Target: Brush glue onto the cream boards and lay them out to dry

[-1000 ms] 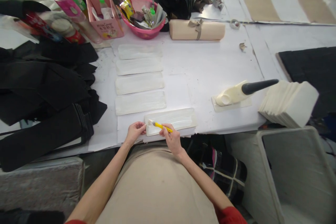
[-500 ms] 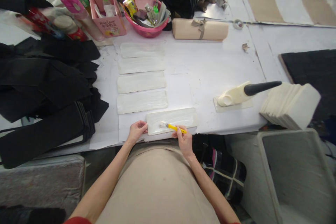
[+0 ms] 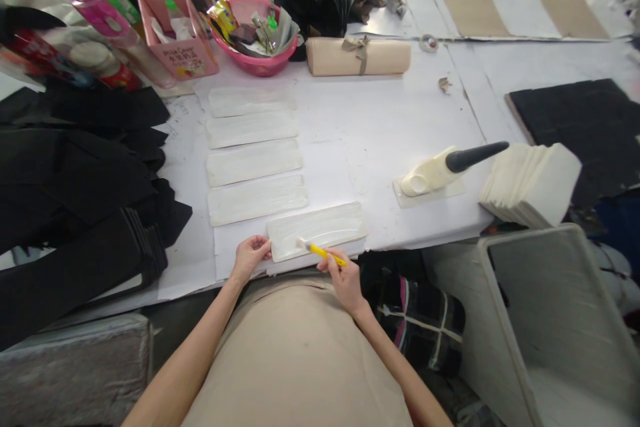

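A pale rectangular strip (image 3: 325, 230) lies slightly slanted near the table's front edge, with a wet-looking white coating on it. My left hand (image 3: 251, 257) pinches the strip's left end between thumb and fingers. In my right hand (image 3: 343, 280) is a brush with a yellow handle (image 3: 326, 254); its bristles touch the strip's surface towards the left end. Behind, several similar coated strips (image 3: 257, 200) lie in a column. To the right, a cream glue bottle (image 3: 430, 172) with a dark nozzle rests on a small pale sheet.
Black cut pieces (image 3: 75, 173) are heaped at the left. A pink basin (image 3: 265, 65) with small items and a tied beige roll (image 3: 357, 57) stand at the back. On the right are a stack of cream pieces (image 3: 535, 183), a black slab (image 3: 575, 133) and a grey bin (image 3: 530, 240) below.
The brush has moved a little towards the strip's left end, and my right hand with it. My left hand stays at the strip's end. The whole view has shifted slightly.
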`<action>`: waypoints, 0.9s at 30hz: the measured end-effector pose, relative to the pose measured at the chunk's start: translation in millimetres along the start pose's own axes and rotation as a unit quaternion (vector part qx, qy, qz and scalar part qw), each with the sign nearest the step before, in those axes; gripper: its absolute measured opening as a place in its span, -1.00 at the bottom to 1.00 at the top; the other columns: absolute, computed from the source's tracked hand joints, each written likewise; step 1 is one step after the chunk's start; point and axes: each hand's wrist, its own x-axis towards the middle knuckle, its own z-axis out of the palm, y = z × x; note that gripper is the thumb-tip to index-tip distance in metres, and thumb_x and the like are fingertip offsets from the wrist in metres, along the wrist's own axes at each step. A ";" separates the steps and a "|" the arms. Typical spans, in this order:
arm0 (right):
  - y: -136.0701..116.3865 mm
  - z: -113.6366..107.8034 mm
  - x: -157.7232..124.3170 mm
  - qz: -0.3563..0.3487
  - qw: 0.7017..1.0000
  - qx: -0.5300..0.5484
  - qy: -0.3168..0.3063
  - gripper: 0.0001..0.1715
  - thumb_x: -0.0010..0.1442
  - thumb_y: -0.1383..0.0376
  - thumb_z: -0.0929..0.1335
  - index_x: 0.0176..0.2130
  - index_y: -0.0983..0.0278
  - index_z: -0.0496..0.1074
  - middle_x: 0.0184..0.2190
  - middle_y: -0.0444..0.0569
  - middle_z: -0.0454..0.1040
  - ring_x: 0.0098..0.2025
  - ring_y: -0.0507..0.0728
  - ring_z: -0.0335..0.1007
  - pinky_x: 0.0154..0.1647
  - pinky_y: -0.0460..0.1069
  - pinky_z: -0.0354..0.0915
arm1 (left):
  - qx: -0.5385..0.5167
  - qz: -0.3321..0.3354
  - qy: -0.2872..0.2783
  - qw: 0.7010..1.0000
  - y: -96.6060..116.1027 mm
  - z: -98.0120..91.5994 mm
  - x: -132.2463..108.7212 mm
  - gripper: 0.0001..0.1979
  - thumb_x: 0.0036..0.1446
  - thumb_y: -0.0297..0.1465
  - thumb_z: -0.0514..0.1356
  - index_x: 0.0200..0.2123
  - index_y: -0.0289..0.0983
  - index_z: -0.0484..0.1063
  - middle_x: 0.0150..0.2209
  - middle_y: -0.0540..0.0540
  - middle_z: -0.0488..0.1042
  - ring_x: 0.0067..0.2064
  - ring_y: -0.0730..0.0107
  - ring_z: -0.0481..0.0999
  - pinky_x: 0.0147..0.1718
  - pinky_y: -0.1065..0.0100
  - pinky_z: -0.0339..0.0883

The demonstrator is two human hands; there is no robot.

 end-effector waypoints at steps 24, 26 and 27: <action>18.8 -87.5 -4.3 0.006 0.957 -0.178 0.229 -0.65 0.36 0.16 0.21 -0.05 0.32 0.40 -0.36 0.01 0.56 -0.34 0.12 0.55 -0.27 -0.02 0.45 | 0.017 0.008 -0.010 1.000 -7.8 -3.4 3.6 -0.68 -0.12 -0.19 0.35 -0.46 -0.33 0.41 -0.62 0.02 0.47 -0.58 0.50 0.44 -0.54 0.48 0.34; 16.1 -90.3 -1.8 -0.024 0.961 -0.194 0.198 -0.68 0.36 0.18 0.22 -0.05 0.31 0.41 -0.34 0.01 0.57 -0.33 0.12 0.56 -0.27 -0.04 0.43 | 0.017 0.009 -0.010 1.000 -7.8 -3.2 3.7 -0.68 -0.12 -0.19 0.35 -0.46 -0.33 0.41 -0.62 0.02 0.47 -0.58 0.49 0.44 -0.54 0.47 0.34; 15.4 -89.2 -0.3 -0.039 0.966 -0.193 0.167 -0.69 0.36 0.19 0.22 -0.05 0.30 0.41 -0.33 0.01 0.58 -0.33 0.11 0.56 -0.28 -0.05 0.43 | 0.017 0.009 -0.009 1.000 -7.7 -3.2 3.6 -0.68 -0.12 -0.19 0.35 -0.46 -0.33 0.41 -0.62 0.02 0.47 -0.58 0.49 0.44 -0.54 0.47 0.34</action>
